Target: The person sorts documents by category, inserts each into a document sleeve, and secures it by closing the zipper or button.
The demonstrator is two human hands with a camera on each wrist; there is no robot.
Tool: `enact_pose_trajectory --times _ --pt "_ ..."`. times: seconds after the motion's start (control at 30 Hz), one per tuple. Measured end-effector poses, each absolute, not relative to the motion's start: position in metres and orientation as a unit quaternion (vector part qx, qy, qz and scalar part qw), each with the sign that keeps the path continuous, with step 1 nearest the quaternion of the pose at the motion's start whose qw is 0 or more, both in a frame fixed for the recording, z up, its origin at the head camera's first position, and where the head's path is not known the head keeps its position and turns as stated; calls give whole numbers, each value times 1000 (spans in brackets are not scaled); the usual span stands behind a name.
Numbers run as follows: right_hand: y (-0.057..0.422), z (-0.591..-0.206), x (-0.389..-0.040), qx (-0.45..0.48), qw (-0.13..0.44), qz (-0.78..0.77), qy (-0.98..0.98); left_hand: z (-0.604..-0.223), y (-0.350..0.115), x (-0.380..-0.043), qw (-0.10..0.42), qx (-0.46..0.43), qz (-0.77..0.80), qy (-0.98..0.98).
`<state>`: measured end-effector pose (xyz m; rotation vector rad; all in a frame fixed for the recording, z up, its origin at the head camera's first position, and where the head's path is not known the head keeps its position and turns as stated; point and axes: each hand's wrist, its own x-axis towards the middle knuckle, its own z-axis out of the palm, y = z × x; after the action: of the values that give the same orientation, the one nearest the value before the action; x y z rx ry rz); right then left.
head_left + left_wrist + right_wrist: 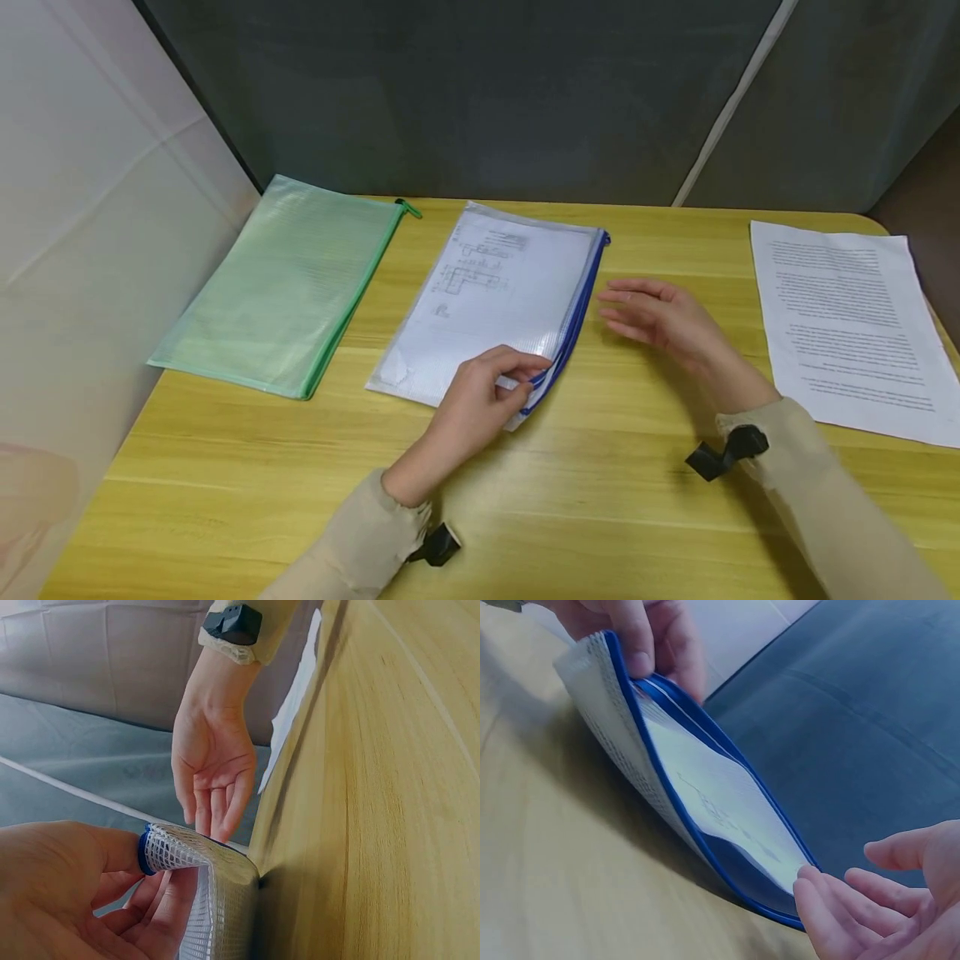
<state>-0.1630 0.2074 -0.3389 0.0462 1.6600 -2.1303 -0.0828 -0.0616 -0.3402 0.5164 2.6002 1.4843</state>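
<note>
A clear mesh zip pouch [583, 302] with blue edging lies in the middle of the table, its right-hand side gaping. Inside it is a white paper [720, 802] with a line drawing that shows through the mesh. My left hand [476, 392] pinches the pouch's near right corner between thumb and fingers, lifting that edge off the table, as the left wrist view shows. Just right of the opening, my right hand [660, 321] hovers with loosely extended fingers and holds nothing. In the right wrist view its fingertips [806, 889] are by the far end of the blue edge.
A green mesh zip pouch [292, 287] lies flat at the left, its zip pull at the far corner. On the right side of the table are printed sheets [847, 325]. A dark partition [465, 100] stands along the back edge, and a pale wall [97, 208] borders the left.
</note>
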Motion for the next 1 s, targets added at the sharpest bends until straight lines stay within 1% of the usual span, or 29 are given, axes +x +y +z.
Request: enact_pose_trajectory --times 0.23,0.5,0.77,0.87,1.0 --pt "212 -332 -179 24 178 -764 620 -340 -62 -83 57 168 490 854" --pt "209 -331 -207 48 109 -707 698 -339 -63 -83 60 169 491 852" --pt "195 -338 -238 64 68 -634 768 -335 -65 -80 60 175 494 850" --pt "192 -341 -248 63 58 -608 790 -333 -65 -79 58 182 489 851" --pt "189 -343 -256 57 73 -598 796 -331 -66 -77 48 190 479 856"
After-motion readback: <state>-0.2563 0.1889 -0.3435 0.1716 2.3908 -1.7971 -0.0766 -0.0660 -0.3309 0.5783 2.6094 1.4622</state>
